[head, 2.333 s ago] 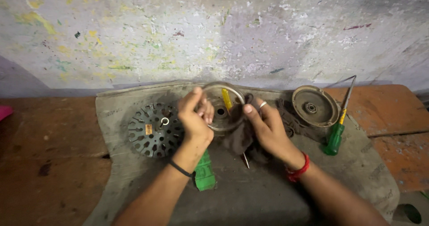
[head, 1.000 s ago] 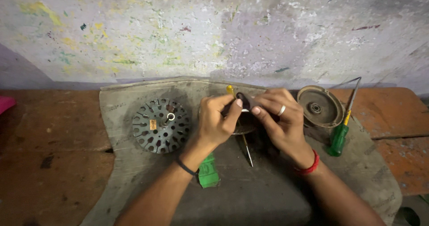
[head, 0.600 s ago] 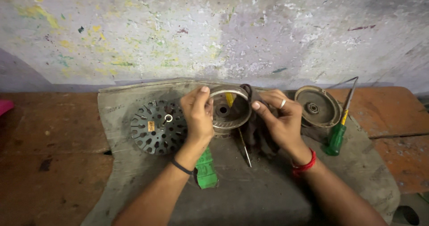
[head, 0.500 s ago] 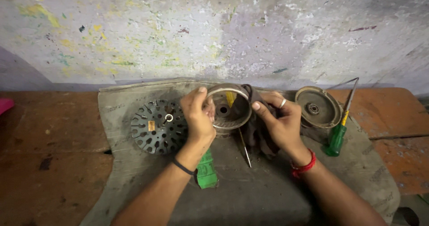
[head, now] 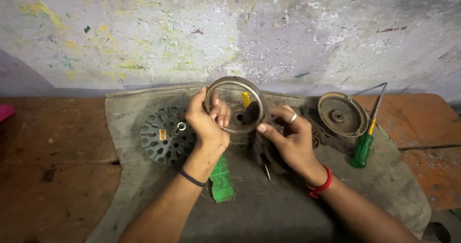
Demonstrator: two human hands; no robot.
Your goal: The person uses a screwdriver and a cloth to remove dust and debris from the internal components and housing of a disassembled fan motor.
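Paint-flecked plaster wall (head: 288,36) stands behind a worn wooden bench (head: 53,151), over which a grey cloth (head: 288,209) is spread as a work mat. Above the middle of the cloth the person's left hand (head: 207,124) is closed on the left rim of a round metal housing cover (head: 235,106), tilted up on edge so that its hollow side faces the camera, fingers curled inside the rim. The right hand (head: 288,139) presses a dark rag (head: 264,149) against the cover's lower right side, fingers bent round the cloth. A yellow-handled tool (head: 246,99) shows through the cover's opening, and a thin metal tip (head: 267,172) pokes out below the rag; whether these are one screwdriver is hard to tell.

As for progress, the unit looks already taken apart: a slotted round stator plate (head: 165,135) lies flat to the left with a small ring (head: 181,126) on it, and a second dished cover (head: 342,114) lies to the right, just beside a green-handled screwdriver (head: 365,144). Wiping of the held cover appears under way, with nothing yet put back together. A green tag (head: 222,180) lies under the left wrist.
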